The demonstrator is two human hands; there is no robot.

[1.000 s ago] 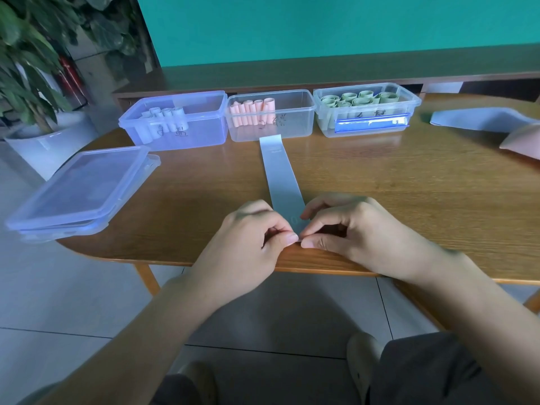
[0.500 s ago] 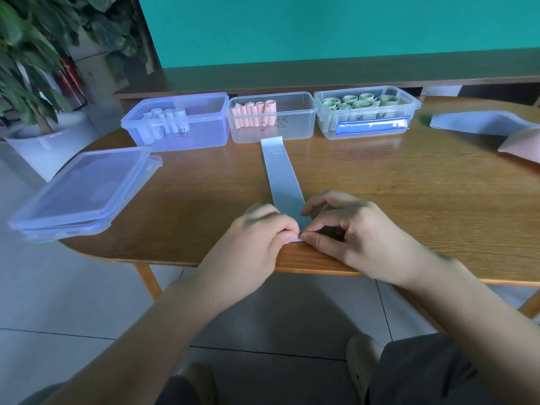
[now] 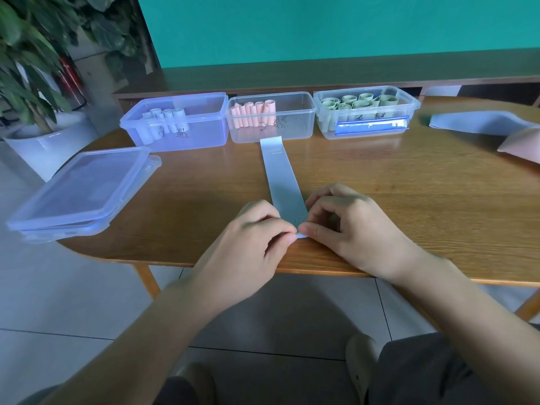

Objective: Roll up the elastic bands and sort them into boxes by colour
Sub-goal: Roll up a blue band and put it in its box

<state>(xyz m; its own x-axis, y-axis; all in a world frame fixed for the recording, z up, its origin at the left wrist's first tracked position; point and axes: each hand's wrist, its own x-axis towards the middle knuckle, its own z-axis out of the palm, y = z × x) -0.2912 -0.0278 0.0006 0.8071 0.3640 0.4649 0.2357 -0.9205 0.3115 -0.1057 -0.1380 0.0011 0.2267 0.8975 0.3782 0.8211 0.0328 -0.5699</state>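
Now our left hand (image 3: 251, 229) and right hand (image 3: 347, 226) pinch the flat pale-blue elastic band (image 3: 282, 176) at the desk's near edge; uneven thumb pressure could skew the roll.

Three boxes (image 3: 271, 118) (all open), two stacked lids (image 3: 81, 191), two hands (image 3: 251, 238).

One head-worn camera is looking forward and down from the seated person; it is sitting close over the tabletop (image 3: 380, 182) near edge, facing the green wall (image 3: 321, 27).
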